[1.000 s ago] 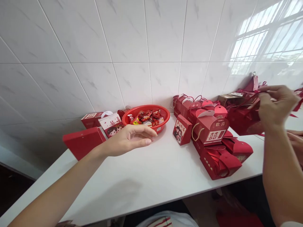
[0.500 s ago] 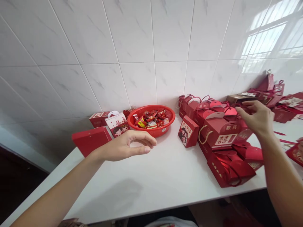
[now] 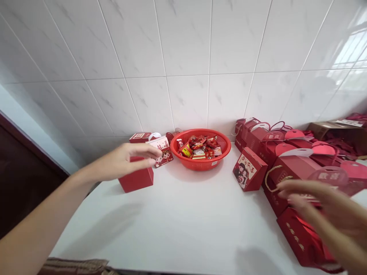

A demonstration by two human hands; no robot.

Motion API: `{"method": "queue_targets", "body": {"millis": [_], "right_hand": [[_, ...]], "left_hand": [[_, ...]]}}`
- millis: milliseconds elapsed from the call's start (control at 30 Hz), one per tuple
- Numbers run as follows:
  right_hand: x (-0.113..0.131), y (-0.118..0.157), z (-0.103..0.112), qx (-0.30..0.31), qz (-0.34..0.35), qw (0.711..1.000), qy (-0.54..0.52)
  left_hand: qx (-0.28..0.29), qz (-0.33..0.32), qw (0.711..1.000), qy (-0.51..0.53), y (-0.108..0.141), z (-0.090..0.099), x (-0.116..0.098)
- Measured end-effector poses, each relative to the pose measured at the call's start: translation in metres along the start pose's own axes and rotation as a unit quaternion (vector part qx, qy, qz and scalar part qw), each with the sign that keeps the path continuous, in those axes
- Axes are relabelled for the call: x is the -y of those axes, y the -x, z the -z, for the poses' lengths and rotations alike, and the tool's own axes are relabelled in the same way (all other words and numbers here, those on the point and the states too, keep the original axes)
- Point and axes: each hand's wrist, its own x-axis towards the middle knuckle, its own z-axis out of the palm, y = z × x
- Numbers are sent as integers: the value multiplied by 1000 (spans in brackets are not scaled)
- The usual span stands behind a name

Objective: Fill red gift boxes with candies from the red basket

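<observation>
Red matte cardboard box (image 3: 136,179), square-edged, on the smooth white tabletop (image 3: 177,229), just below the left hand (image 3: 134,158). Fingers (image 3: 146,151) loosely curled and close together, pinching nothing, contact with the box impossible to tell. Right hand (image 3: 318,202) blurred and empty, its fingers (image 3: 301,191) slightly spread, above a bank of red card gift boxes (image 3: 298,236) with glossy flaps, scalloped tabs and a twisted rope handle (image 3: 275,177). Between the hands, a round red plastic basket (image 3: 200,164) with perforated walls, heaped with foil-wrapped sweets (image 3: 197,149). Just beside it, a pale printed carton (image 3: 163,152) with a cartoon couple; nearer the right, a small red box (image 3: 249,169) with a printed couple. Behind everything, glossy white tiles (image 3: 183,42) with faint grey veining.
</observation>
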Motion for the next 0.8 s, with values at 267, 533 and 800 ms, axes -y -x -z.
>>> {"method": "queue_targets", "body": {"millis": [267, 533, 800], "right_hand": [[38, -4, -77, 293, 57, 947, -118], [54, -16, -118, 376, 33, 906, -190], [77, -33, -155, 335, 11, 914, -228]], "left_hand": [[-157, 115, 977, -84, 4, 26, 88], [-116, 96, 980, -130, -3, 11, 78], [-114, 38, 990, -77, -33, -27, 3]]}}
